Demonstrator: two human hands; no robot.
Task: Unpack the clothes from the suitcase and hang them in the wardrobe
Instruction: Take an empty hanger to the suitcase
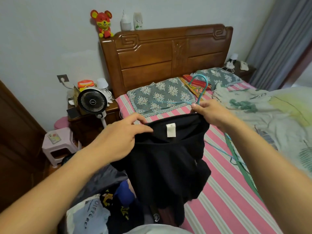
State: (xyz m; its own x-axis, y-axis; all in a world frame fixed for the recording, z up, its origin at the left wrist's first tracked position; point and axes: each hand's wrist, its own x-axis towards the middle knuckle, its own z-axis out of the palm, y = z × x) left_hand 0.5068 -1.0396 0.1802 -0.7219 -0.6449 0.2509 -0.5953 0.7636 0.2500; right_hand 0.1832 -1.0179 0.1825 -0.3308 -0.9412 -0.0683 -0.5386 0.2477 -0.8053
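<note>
Head view, frame centre: black garment (167,156) held over bed (224,191); left hand (121,139) pinched neckline, right hand (212,114) gripped neckline plus teal hanger (200,85). Advice: spread neckline wide, feed hanger arm inside.

Striped bed (219,191) carries floral pillows (162,95); crumpled quilt (270,112); loose hangers (236,154).

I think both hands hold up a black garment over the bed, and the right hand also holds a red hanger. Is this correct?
Not quite: the hanger is light blue, not red, as the head view shows. The rest is right: the left hand and right hand both hold the black garment up over the bed.
</note>
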